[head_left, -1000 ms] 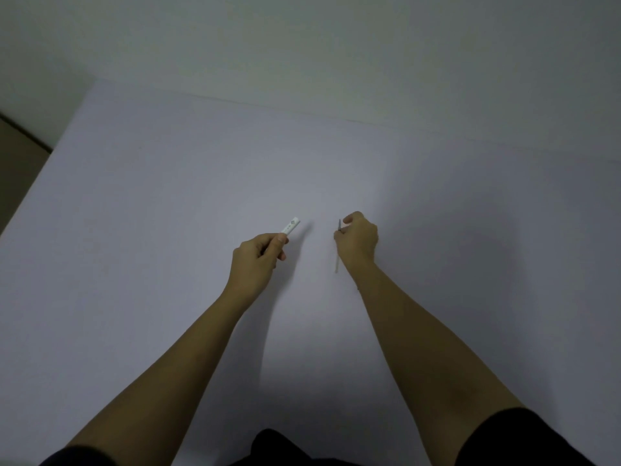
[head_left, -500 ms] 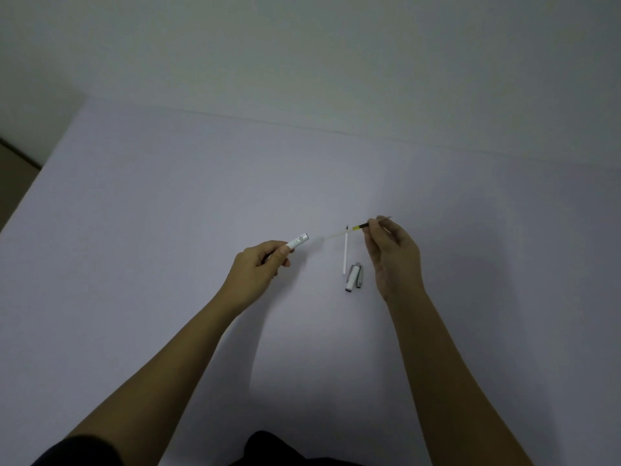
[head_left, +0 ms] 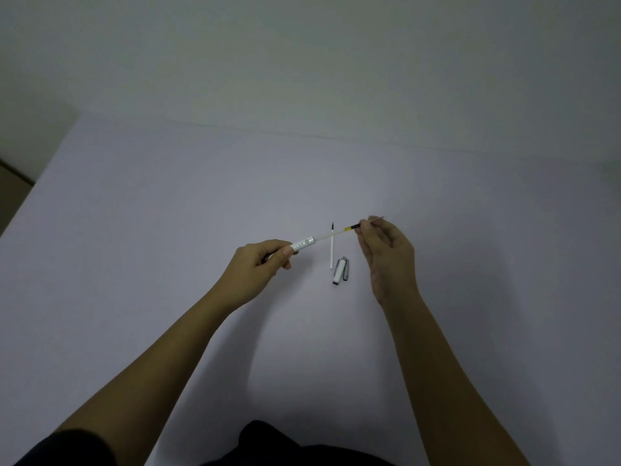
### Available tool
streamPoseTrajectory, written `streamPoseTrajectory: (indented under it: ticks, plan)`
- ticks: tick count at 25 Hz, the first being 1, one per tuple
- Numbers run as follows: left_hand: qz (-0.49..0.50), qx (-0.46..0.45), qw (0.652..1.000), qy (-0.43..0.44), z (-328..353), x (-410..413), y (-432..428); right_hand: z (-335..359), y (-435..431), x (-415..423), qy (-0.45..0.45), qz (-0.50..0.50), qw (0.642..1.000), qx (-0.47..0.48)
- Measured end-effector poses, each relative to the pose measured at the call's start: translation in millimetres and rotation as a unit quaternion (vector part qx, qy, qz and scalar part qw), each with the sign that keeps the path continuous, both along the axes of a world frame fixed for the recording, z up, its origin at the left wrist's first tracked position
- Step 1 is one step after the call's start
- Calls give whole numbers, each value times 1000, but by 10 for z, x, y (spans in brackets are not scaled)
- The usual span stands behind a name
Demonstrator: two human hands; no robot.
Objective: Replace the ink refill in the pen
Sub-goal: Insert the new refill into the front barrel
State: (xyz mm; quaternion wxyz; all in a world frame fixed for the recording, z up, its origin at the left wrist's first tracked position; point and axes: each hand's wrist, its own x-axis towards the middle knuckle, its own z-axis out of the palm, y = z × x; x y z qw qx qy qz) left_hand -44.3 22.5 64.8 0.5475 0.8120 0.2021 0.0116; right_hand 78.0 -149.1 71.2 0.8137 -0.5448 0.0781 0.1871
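My left hand (head_left: pixel 260 264) grips a white pen barrel (head_left: pixel 302 245), its open end pointing right. A thin white ink refill (head_left: pixel 332 234) with a yellow band and dark tip end runs from the barrel's mouth to my right hand (head_left: pixel 386 250), which pinches its tip end between thumb and forefinger. The refill's tail is at or just inside the barrel opening. A second white refill (head_left: pixel 332 250) lies on the table below, pointing away from me. Two small silver and white pen parts (head_left: pixel 341 271) lie beside it.
Everything sits on a pale lilac table (head_left: pixel 168 230) that meets a plain wall at the back. The table's left edge shows at the far left, with darker floor (head_left: pixel 10 193) beyond it.
My right hand lifted a refill from the table and swung it level. Both hands then brought its tail end to the barrel's mouth. The second refill and pen parts came into sight.
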Motion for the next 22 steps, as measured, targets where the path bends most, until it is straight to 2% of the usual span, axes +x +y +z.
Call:
streamPoseTrajectory:
  ticks: [6, 13, 19, 22]
  plan:
    - [-10, 3, 1000, -20, 59, 63, -78, 47, -33, -52, -24, 66, 997, -37]
    - [53, 45, 996, -58, 32, 127, -147, 26, 29, -111, -81, 104, 982, -135]
    - [82, 121, 980, -136, -42, 128, -176, -56, 72, -94, -92, 110, 979, -143]
    - [96, 108, 980, -138, -91, 99, -182, -157, 34, -31, -85, 152, 977, -119]
